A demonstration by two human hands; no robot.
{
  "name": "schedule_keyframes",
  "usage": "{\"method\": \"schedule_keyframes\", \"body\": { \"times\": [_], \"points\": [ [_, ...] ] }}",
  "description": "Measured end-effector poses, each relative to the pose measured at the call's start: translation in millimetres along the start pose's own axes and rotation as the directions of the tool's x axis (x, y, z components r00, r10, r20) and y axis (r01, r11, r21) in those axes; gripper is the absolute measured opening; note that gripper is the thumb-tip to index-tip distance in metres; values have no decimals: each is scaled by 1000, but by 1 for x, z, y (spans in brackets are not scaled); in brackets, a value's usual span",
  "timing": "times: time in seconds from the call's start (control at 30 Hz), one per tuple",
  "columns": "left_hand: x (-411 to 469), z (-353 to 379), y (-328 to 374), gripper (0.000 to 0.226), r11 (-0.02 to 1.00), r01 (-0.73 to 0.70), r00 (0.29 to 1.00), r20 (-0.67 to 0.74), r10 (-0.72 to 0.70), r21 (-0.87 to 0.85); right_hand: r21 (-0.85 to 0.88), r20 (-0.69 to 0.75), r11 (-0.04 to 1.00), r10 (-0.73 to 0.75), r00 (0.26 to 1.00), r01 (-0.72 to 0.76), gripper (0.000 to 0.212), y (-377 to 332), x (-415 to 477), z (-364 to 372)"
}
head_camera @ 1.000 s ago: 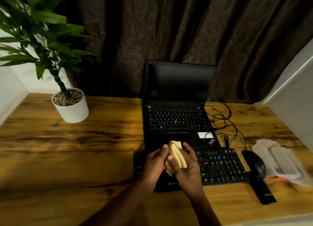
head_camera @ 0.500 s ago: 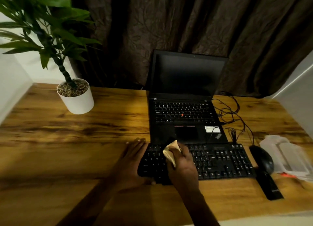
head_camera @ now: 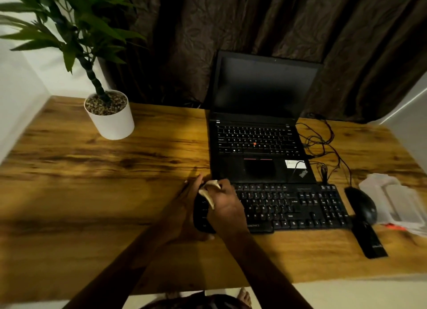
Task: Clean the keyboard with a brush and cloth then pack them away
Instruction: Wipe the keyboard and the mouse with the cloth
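Nearest, the two forearms are stretching out over the desk (head_camera: 92, 193). The right hand (head_camera: 227, 204) is gripping a bunched cream cloth (head_camera: 208, 195), fingers curled round it, and pressing it onto the left end of the keyboard (head_camera: 300, 207). The left hand (head_camera: 184, 211) is lying just beside that end with fingers straight and holding nothing, seemingly bracing the board.

This looks like the wiping step. To do it well, the cloth wants light, even pressure in row-by-row passes toward the number pad, with a folded edge working between keys. The bracing hand is worth keeping where it is, since the keyboard could slide toward the mouse (head_camera: 362, 204) at its right end.

Past the mouse, a clear plastic pack (head_camera: 397, 200) is sitting open near the desk's right edge — probably where the tools go afterwards. Something orange is showing at its near side, but whether that is the brush I cannot tell. Behind the keyboard an open laptop (head_camera: 258, 146) is standing with its screen dark and cables (head_camera: 323, 142) trailing to its right — stay clear of those. Far left, a potted plant (head_camera: 111, 121) is standing before a dark curtain (head_camera: 208, 31).
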State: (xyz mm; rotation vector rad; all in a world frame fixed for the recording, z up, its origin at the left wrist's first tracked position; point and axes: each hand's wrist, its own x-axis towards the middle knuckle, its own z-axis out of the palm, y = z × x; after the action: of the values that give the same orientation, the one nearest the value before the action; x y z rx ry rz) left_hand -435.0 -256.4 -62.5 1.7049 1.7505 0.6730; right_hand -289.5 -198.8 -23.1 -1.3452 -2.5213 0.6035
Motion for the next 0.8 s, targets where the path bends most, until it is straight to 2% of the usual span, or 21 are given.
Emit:
{"method": "schedule_keyframes", "body": {
  "times": [0.1, 0.17, 0.3, 0.4, 0.53, 0.6, 0.8],
  "points": [
    [-1, 3, -7, 151, 1000, 15, 1000, -6, -15, -17, -89, -51, 990, 104, 993, -108, 41, 12, 2, -4],
    [0, 4, -10, 145, 999, 11, 1000, -26, -12, -35, -87, -84, 987, 124, 989, -132, 41, 12, 2, -2],
    [1, -5, 6, 158, 999, -31, 1000, 0, 31, 40, -14, -73, 999, 34, 997, -35, 50, -13, -2, 9],
    [1, -8, 13, 159, 999, -38, 999, -14, 39, 5, -21, -90, 999, -32, 995, 31, 51, -15, -2, 12],
    [8, -2, 6, 166, 992, -7, 999, 42, 2, 126, -72, -94, 987, 136, 986, -143, 40, 1, 1, 2],
    [9, 0, 4, 165, 991, -6, 999, 37, 1, 137, -96, -115, 979, 169, 979, -181, 38, 2, 1, 0],
    [3, -6, 9, 156, 991, -45, 999, 1, 45, 125, -7, 27, 998, 63, 998, -62, 50, -24, 2, 2]
  ]
}}
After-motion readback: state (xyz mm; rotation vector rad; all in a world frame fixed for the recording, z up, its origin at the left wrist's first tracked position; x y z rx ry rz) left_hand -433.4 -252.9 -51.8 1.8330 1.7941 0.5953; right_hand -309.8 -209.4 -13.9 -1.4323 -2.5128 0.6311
